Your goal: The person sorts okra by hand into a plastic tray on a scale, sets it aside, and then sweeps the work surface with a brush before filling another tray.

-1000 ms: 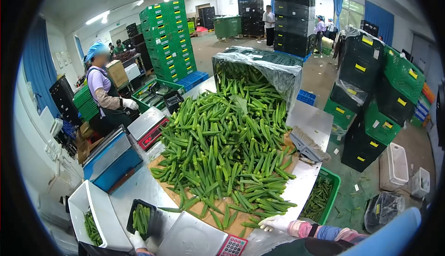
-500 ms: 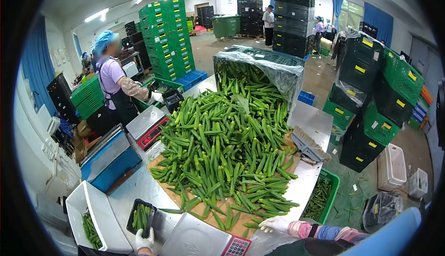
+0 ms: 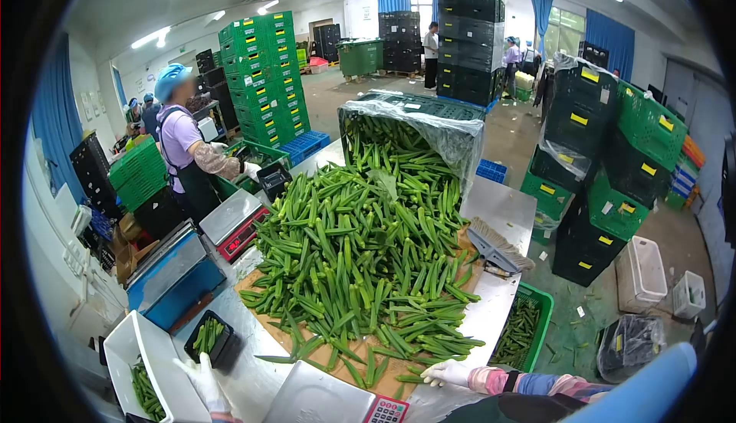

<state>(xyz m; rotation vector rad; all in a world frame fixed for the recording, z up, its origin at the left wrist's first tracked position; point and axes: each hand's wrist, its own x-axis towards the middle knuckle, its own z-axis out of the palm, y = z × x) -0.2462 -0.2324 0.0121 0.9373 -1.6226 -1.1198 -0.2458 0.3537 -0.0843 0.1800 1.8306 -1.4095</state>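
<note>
My left hand (image 3: 204,383), in a white glove, is at the lower left with its fingers spread. Its fingertips are at the near edge of a small black tray (image 3: 222,355) that has several okra pods (image 3: 208,335) in it. Whether they touch the tray is hard to tell. My right hand (image 3: 448,373), also gloved, rests at the near right edge of the okra pile (image 3: 360,247). Its fingers are loosely bent and reach toward loose pods, with no pod plainly held. Between my hands stands a weighing scale (image 3: 318,396) with a red keypad.
A white bin (image 3: 157,362) with okra stands left. A tipped crate (image 3: 414,109) lies behind the pile, a brush (image 3: 494,247) to its right. A green crate (image 3: 546,323) stands below the table's right edge. Across the table a co-worker (image 3: 184,139) handles another black tray (image 3: 274,180).
My left hand has let go of the black tray, which now sits farther up and left. My right hand stays near the same pods. The whole view has shifted slightly left.
</note>
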